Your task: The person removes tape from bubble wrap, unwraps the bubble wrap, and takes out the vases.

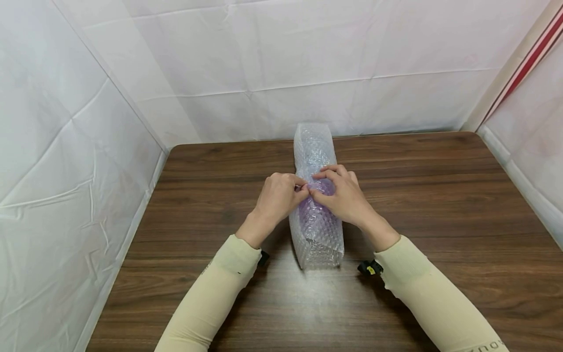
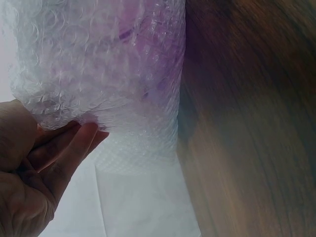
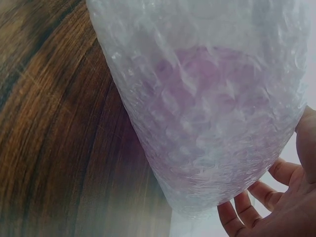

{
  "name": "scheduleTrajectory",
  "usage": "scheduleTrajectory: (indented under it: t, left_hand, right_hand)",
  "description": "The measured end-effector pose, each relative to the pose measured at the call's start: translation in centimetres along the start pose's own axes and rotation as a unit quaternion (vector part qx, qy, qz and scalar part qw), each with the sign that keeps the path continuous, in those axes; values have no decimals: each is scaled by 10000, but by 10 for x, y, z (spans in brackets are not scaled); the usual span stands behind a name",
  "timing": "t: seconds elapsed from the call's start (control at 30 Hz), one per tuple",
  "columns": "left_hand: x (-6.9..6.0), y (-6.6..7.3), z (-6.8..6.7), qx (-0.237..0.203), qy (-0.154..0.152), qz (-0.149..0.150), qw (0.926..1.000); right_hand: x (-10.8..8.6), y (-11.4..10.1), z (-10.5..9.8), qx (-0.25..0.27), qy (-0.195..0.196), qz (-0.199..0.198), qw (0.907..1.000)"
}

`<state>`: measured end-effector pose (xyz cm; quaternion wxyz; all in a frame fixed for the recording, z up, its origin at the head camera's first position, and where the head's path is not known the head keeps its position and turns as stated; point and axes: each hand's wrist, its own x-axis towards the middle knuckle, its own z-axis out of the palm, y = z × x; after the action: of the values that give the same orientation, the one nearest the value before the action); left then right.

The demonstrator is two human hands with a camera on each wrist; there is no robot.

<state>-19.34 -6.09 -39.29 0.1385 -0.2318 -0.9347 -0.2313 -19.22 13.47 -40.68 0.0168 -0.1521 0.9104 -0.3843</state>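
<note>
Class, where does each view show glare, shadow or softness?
Head view: a pale glare patch on the brown wood-grain table, small glints on the long clear bubble-wrap package; left wrist view: the left hand looks dark against the bright white sheet; right wrist view: the package looks hazy and soft.

- Surface: brown, dark wood grain; rounded far corners; bright glare at the near middle.
- Back sheet: white, behind the far edge of the surface; long crosswise creases.
- Left sheet: white, along the left edge of the surface; wrinkled.
- Right sheet: white, along the right edge of the surface.
- Red stripe: slanted, at upper right, between the back sheet and the right sheet.
</note>
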Motion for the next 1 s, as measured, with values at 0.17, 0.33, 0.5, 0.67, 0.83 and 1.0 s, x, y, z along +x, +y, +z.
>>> scheduleTrajectory:
  t: [0.17,0.33,0.5,0.67,0.83,1.0]
  left_hand:
    - [0,-1,0,29,2,-32,10000]
    - [0,-1,-1,-98,-69,-66,9999]
    - [-1,0,-3,-253,-288,-203,9991]
    - [-2,-1,-4,-412,-395,-462,9973]
    - [-4,-4,-3,-741,-273,-640,9948]
    - [-6,-6,-1,-1052,-125,-764,9914]
  right_hand:
    - [1,0,0,-12,-4,-3,10000]
    - [1,-1,-1,-49,-94,15,9999]
    - [2,-1,-3,-68,-239,13,9997]
    - [2,-3,-4,-130,-352,27,9993]
    - [4,-5,-4,-245,-427,85,9988]
    - [5,-8,-4,-405,-423,132,9982]
